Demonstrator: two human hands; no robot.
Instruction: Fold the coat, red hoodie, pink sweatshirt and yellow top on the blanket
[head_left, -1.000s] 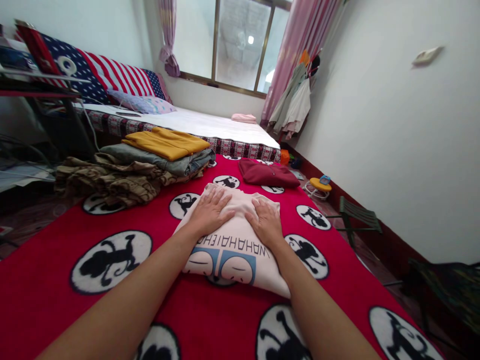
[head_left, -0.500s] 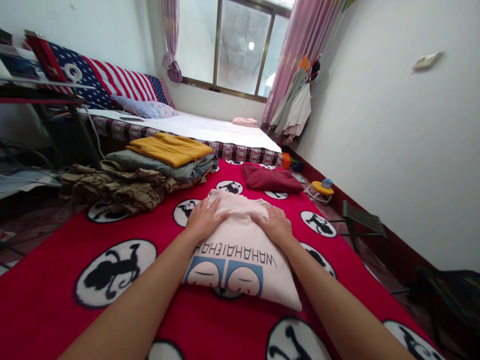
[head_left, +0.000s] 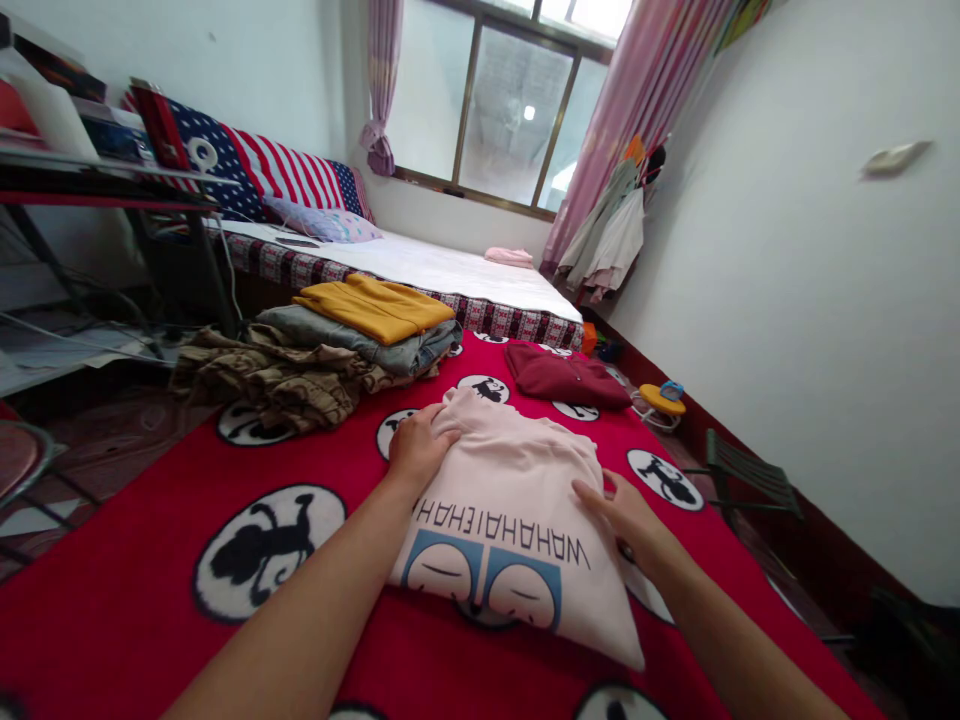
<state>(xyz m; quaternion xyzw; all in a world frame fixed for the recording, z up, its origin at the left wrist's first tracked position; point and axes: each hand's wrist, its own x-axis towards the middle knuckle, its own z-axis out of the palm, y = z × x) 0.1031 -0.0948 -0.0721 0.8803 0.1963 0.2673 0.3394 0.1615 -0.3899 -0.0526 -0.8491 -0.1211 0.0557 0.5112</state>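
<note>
A folded pale pink sweatshirt (head_left: 517,470) lies in front of me, its dark lettering and blue cartoon print upside down to my view. My left hand (head_left: 420,447) rests at its upper left edge, thumb on the fabric and the other fingers along the side. At the right edge is my right hand (head_left: 622,510), fingers apart, one fingertip touching the cloth. Neither hand is visibly closed around the fabric. Beyond the sweatshirt lies a folded maroon garment (head_left: 566,377). To the left are stacked a yellow garment (head_left: 375,308), blue-grey jeans (head_left: 337,340) and crumpled khaki clothing (head_left: 262,375).
Everything lies on a red blanket (head_left: 142,540) with round black-and-white monkey patterns. A second bed (head_left: 450,270) stands under the window. A desk (head_left: 105,190) is at the left; a yellow stool (head_left: 661,400) and a folding stool (head_left: 754,472) stand along the right wall.
My hands have moved apart from the top of the sweatshirt out to its side edges, the right one also nearer to me. The sweatshirt's upper part now looks wider and flatter. The view has shifted left.
</note>
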